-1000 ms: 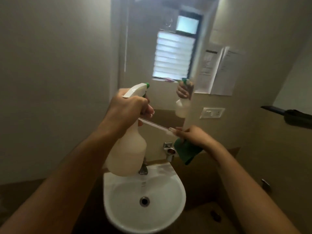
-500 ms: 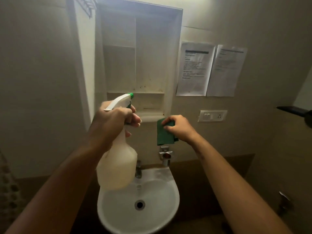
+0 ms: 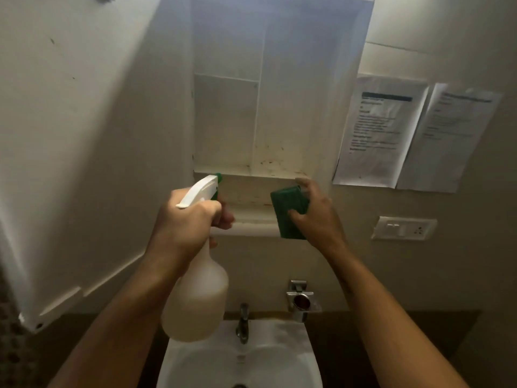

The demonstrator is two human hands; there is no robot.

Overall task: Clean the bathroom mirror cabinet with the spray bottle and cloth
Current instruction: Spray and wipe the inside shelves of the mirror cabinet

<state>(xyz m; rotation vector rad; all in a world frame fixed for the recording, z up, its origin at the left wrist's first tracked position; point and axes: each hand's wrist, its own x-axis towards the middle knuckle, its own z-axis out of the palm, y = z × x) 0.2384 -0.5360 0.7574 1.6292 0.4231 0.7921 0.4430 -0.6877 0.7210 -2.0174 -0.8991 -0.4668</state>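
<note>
Roughly, biggest item first:

Cabinet door (image 3: 92, 152): swung wide open on your L, lower corner hanging low beside your L forearm. Risk: you lean in or shift L and knock it w/ elbow or head; hinge strain, or door swings back onto the bottle.

Mirror cabinet (image 3: 279, 113): interior exposed, shelves bare, brown specks and stains along the lower shelf and back wall. Risk: spray too much and runoff drips over the front ledge toward the sink.

Papers (image 3: 377, 130): two printed sheets on the wall just R of the cabinet. Risk: overspray or a wet wipe past the R edge soaks them, ink smears.

Sink (image 3: 293, 357): directly below, tap and a chrome fitting above it. Catches drips, but a dropped bottle lands here.

Spray bottle (image 3: 195, 298): upright in your L hand, nozzle aimed at the lower shelf, partly full of pale liquid. Risk: at this close range mist may bounce back at your face.

L hand (image 3: 190, 222): fingers curled tight round the neck, at least one on the trigger.

R hand (image 3: 313, 217): thumb and fingers pinching the cloth, held at the front ledge, R end.

Cloth (image 3: 291, 214): green, folded, sits in the spray path; may get soaked before the shelf does.

Switch plate (image 3: 404, 228): wall socket low R. Keep liquid off it, shock hazard.
</note>
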